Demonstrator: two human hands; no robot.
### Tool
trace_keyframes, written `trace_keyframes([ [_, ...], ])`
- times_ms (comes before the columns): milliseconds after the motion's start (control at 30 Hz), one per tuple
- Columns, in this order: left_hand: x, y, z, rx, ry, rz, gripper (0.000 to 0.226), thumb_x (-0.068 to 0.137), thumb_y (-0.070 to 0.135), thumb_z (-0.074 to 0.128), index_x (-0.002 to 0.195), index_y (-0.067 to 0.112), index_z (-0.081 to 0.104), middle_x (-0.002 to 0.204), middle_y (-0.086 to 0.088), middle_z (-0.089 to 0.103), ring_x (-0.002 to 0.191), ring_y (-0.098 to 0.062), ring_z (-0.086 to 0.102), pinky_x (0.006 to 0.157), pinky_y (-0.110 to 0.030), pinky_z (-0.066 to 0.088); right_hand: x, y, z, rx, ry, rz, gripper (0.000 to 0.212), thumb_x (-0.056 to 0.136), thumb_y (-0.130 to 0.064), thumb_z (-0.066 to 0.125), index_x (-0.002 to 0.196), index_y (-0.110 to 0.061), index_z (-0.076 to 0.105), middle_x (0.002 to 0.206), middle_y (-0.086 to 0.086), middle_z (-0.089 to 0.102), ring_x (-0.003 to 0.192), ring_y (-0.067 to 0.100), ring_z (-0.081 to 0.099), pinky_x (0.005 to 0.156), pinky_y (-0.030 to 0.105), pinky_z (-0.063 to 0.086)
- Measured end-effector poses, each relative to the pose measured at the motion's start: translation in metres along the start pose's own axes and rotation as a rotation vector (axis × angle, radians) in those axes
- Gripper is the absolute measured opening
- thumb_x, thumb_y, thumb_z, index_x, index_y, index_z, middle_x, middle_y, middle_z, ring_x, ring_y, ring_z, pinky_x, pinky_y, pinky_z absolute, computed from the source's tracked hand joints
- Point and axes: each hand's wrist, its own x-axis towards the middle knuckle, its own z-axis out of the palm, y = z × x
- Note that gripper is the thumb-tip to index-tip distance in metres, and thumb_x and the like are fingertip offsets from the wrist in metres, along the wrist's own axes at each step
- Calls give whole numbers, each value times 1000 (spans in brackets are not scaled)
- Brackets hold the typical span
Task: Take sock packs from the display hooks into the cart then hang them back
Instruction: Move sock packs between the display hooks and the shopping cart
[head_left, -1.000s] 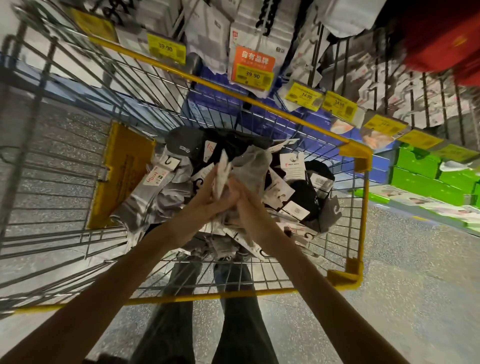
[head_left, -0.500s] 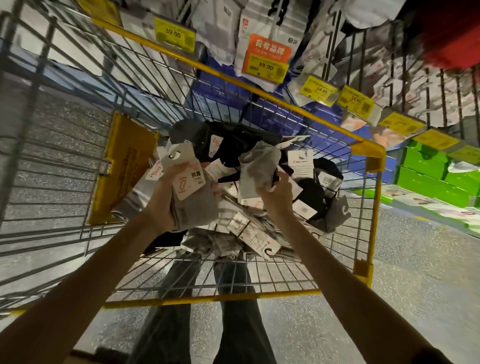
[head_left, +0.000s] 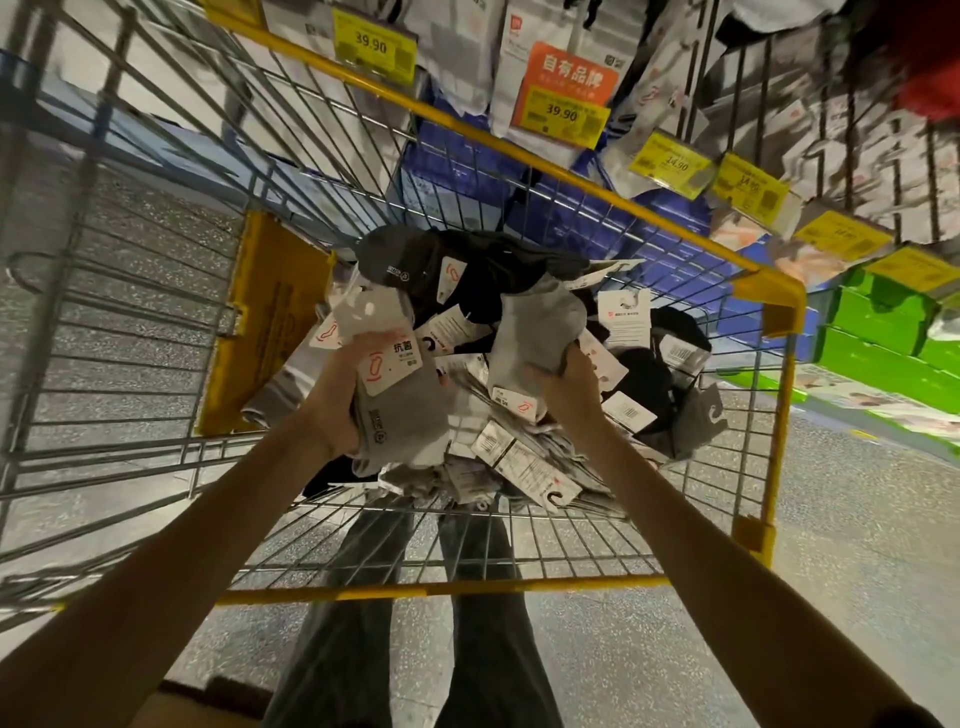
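Observation:
A wire cart with a yellow rim (head_left: 571, 169) holds a heap of grey, black and white sock packs (head_left: 524, 452) with white card tags. My left hand (head_left: 337, 384) grips a grey sock pack (head_left: 400, 410) with a white and red label, lifted over the heap. My right hand (head_left: 569, 387) grips a light grey sock pack (head_left: 535, 332), held up beside it. More sock packs (head_left: 519, 78) hang on the display hooks beyond the cart's far rim.
Yellow price tags (head_left: 374, 44) and an orange sign (head_left: 569, 91) hang along the display. A yellow panel (head_left: 265, 322) lines the cart's left wall. Green boxes (head_left: 893, 332) sit low at the right. Speckled floor and my legs show below the cart.
My hands were together on one bundle in the heap. They have drawn apart, each lifting its own grey pack, and the view has tilted up toward the display.

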Motion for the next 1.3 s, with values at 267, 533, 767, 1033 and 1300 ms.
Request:
trace_keyframes([
  [267, 4, -9, -11, 82, 120, -50, 9, 90, 24, 56, 91, 19, 63, 83, -6, 70, 75, -23, 67, 72, -35, 50, -23, -13, -33, 362, 418, 29, 19, 89, -15, 66, 98, 0, 59, 87, 7, 65, 77, 16, 62, 62, 34, 51],
  [533, 5, -22, 2, 23, 9, 56, 23, 85, 20, 63, 107, 13, 62, 93, -9, 70, 89, -26, 64, 68, -36, 52, -63, -58, -31, 1341, 49, 282, 50, 90, -10, 62, 134, -7, 40, 124, 27, 60, 106, 32, 68, 84, 40, 59],
  [767, -5, -30, 29, 75, -267, 153, 37, 58, -11, 49, 89, 6, 57, 84, -9, 66, 84, -22, 64, 68, -30, 56, -100, -66, 30, 1390, 163, 580, 53, 81, 4, 70, 125, -12, 45, 120, 23, 63, 97, 34, 70, 75, 41, 61],
  [1033, -1, -28, 41, 38, -46, 131, 10, 99, 8, 49, 97, 10, 58, 94, -6, 63, 86, -16, 63, 70, -27, 52, -101, -70, 46, 1263, 150, 627, 41, 81, 2, 71, 115, -11, 51, 118, 15, 65, 100, 25, 69, 89, 40, 57],
  [1300, 5, -2, 18, -14, 45, 211, 17, 90, 10, 61, 106, 14, 63, 99, -7, 73, 91, -22, 72, 71, -37, 61, -119, -55, 27, 1058, -123, 590, 31, 98, -30, 53, 92, -2, 62, 84, 18, 72, 77, 28, 71, 69, 35, 58],
])
